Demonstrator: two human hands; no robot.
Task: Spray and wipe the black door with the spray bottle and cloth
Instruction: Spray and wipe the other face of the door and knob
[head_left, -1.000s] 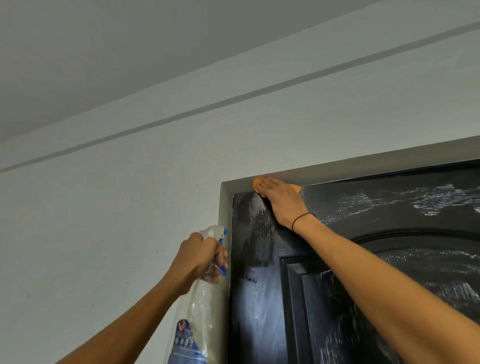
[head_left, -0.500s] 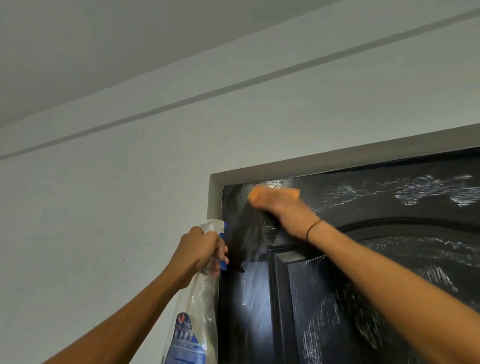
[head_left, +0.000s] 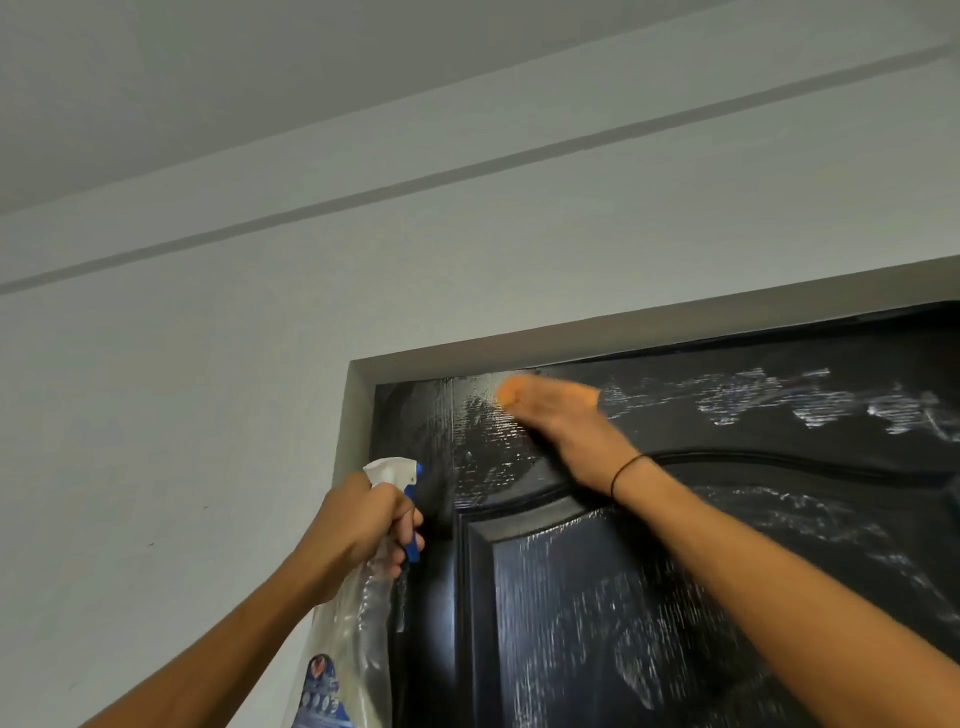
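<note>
Near the top left corner of the black door (head_left: 675, 597), the right hand (head_left: 566, 426) lies flat with straight fingers and presses the orange cloth (head_left: 511, 389) on the wet, streaked panel. Lower, beside the left door edge, the left hand (head_left: 358, 525) grips the spray bottle (head_left: 353, 639) around its neck, fingers at the blue trigger, nozzle toward the door. A grey frame (head_left: 358, 415) borders it.

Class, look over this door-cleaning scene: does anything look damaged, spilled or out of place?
Nothing looks damaged. The only oddity is whitish streaky smears on the black door, along the top rail and panel right of the orange cloth; they look like unwiped spray rather than a fault.
</note>
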